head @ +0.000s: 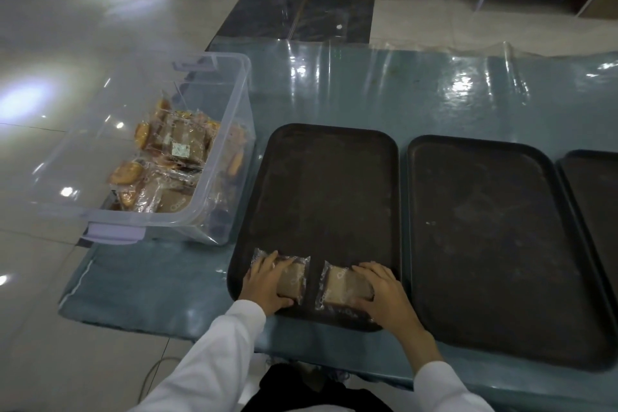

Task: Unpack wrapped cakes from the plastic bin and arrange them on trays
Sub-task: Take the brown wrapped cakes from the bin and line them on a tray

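Two wrapped brown cakes lie side by side on the near edge of the left dark tray [321, 191]. My left hand [267, 284] grips the left cake [294, 278], fingers over its top and thumb at its near side. My right hand [384, 294] grips the right cake [341, 284] the same way. The clear plastic bin [214, 157] stands to the tray's left, with several wrapped cakes [174, 150] piled inside.
A second dark tray [495, 244] lies to the right, bare, and part of a third [598, 184] shows at the right edge. All rest on a teal table [401, 94] under shiny plastic sheeting. The bin overhangs the table's left edge above the tiled floor.
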Tool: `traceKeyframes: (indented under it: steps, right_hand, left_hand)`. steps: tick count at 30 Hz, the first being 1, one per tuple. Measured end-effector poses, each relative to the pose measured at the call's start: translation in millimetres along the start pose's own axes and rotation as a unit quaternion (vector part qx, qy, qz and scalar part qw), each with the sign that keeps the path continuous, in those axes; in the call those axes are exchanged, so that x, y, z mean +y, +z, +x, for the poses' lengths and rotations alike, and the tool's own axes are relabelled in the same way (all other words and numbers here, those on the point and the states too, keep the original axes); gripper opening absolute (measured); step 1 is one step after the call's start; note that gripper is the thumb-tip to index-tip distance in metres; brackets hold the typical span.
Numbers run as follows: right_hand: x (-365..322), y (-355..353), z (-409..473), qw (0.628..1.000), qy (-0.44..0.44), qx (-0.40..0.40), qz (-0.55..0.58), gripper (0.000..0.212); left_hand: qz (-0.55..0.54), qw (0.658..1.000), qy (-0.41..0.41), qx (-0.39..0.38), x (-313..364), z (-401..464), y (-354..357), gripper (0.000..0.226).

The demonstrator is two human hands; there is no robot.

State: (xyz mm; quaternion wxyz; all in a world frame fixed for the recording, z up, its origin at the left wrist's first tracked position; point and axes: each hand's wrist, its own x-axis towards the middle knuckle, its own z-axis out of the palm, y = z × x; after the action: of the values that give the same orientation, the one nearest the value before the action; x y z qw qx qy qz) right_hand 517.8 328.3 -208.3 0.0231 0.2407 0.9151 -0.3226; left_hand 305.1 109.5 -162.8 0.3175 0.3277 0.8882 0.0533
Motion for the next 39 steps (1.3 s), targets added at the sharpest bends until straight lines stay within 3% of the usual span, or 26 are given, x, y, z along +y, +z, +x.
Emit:
traceKeyframes:
  steps: [4,7,17,25,32,39]
  right_hand:
    - [-23,-22,15,0.998,0.003,0.038,0.041,0.057]
    - [-44,-40,34,0.994,0.003,0.087,0.073,0.033]
    - [-172,-111,115,0.976,-0.093,0.136,0.141,0.018]
    - [-297,-127,161,0.956,-0.132,0.139,0.221,0.017]
    - [-388,-102,209,0.963,-0.148,0.086,0.208,0.017]
    - [-433,-49,272,0.984,-0.102,-0.146,0.021,0.024]
  left_hand:
    - [-0.054,0.998,-0.018,0.03,9,-6,-29,0.06]
    - [-0.06,0.995,0.014,0.074,13,-19,-62,0.038]
    - [-0.204,0.943,0.118,0.236,-6,-60,-198,0.02]
    - [-0.253,0.906,0.188,0.284,-56,-76,-274,0.022]
    - [-0.235,0.908,0.161,0.309,-141,-40,-305,0.017]
    - [-0.222,0.927,0.107,0.284,-211,-5,-313,0.018]
